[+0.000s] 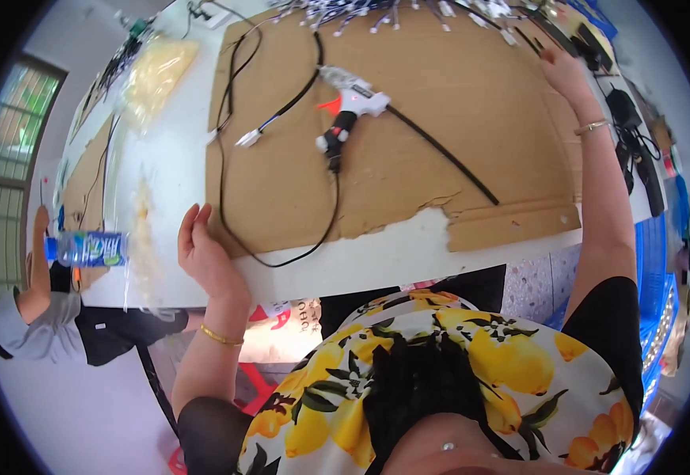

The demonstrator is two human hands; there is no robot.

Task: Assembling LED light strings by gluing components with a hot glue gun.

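Note:
My left hand (212, 261) rests at the near left corner of the brown cardboard sheet (440, 158), fingers stretched out and holding nothing. At the far right, my right hand (565, 77) is closed around the end of a thin dark stick-like piece (528, 42); its kind is not clear. Between my hands a white glue gun (354, 96) with an orange trigger lies on the cardboard. A long black glue stick (444, 156) sticks out of its back. Near its nozzle lies a black-sleeved cable (297, 96) with a white connector (247, 139).
Many wires with white connectors (368, 12) lie along the far edge. Black adapters (623, 108) sit at the right. A yellowish plastic bag (157, 75) and a water bottle (91, 248) are on the left. The gun's cord (281, 264) loops over the near edge. Another person (40, 317) is at far left.

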